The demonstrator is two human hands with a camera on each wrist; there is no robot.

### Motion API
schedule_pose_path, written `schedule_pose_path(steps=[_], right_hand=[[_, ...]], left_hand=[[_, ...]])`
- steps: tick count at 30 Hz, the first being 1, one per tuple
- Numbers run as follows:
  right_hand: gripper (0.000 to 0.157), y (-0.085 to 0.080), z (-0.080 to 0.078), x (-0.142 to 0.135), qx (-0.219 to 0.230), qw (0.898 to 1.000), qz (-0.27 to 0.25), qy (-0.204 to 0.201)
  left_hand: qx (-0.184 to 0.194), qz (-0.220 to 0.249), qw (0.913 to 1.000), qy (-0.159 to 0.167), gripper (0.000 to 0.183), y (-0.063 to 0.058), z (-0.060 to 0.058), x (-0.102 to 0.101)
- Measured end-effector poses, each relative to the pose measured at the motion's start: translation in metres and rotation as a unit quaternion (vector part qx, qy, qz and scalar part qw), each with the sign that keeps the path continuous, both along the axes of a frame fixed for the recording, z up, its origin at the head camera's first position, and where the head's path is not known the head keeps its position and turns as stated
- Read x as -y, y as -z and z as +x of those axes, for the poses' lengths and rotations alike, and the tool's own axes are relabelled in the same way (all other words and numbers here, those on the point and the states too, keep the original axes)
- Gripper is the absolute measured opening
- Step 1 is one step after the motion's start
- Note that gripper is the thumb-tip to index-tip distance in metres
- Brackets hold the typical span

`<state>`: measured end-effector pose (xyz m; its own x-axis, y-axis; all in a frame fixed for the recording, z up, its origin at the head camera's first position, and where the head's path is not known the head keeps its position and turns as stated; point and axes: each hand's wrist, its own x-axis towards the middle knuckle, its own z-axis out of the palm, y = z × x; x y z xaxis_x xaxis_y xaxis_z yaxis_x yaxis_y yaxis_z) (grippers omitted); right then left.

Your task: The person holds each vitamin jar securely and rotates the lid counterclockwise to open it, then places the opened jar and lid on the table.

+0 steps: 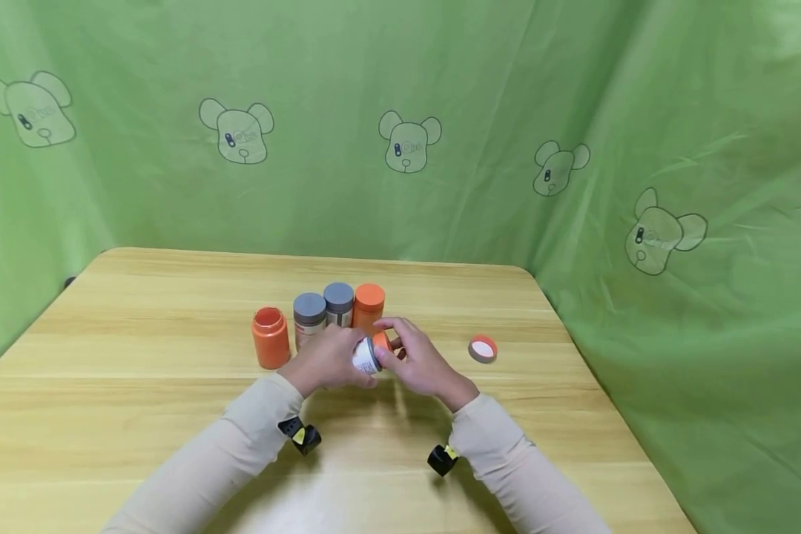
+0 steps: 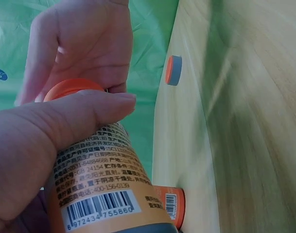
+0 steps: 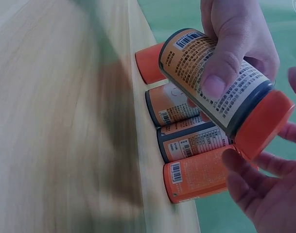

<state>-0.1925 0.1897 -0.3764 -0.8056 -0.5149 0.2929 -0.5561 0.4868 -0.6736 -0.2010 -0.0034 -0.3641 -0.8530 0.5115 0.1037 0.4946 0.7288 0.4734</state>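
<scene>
My left hand (image 1: 332,357) grips a dark bottle (image 3: 201,80) with an orange-and-white label, its thumb laid across the printed text. The bottle leans in the air, its orange cap (image 3: 265,121) facing right. Around that cap my right hand (image 1: 422,361) has its fingers spread. In the right wrist view its fingertips lie along the cap's lower side, while one digit at the frame's edge stands apart from it. Behind the hands are two grey-capped bottles (image 1: 309,307) and an orange-capped orange bottle (image 1: 370,300). An uncapped orange bottle (image 1: 271,343) stands at their left.
A loose grey-and-orange cap (image 1: 483,348) lies on the wooden table (image 1: 140,437), right of the hands, its white inside facing up. Green cloth (image 1: 334,208) printed with bear heads hangs behind the table and along its right side.
</scene>
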Motion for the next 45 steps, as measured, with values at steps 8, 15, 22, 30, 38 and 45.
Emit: schedule_pose_path(steps=[8,15,22,30,38,45], right_hand=[[0.039,0.001,0.002,0.004,0.004,1.0,0.015,0.024],[0.04,0.002,0.002,0.002,-0.004,1.0,0.006,0.01],[0.044,0.002,0.002,-0.001,0.005,1.0,0.005,0.019],[0.042,0.002,0.003,-0.004,0.023,1.0,0.01,0.013],[0.054,0.0,0.004,-0.007,0.015,1.0,0.016,-0.009],[0.049,0.0,0.004,-0.008,0.018,1.0,0.026,-0.003]], left_hand=[[0.012,0.006,0.9999,-0.009,0.055,0.001,0.003,0.0],[0.01,0.007,0.9999,-0.009,0.056,0.0,0.002,0.001],[0.005,-0.004,0.9999,-0.012,0.054,-0.001,0.003,-0.001],[0.002,-0.005,0.9999,-0.009,0.054,-0.001,0.006,-0.005],[-0.004,0.001,1.0,-0.004,0.058,0.0,0.005,-0.004],[-0.011,-0.012,0.9999,0.001,0.058,0.0,0.006,-0.005]])
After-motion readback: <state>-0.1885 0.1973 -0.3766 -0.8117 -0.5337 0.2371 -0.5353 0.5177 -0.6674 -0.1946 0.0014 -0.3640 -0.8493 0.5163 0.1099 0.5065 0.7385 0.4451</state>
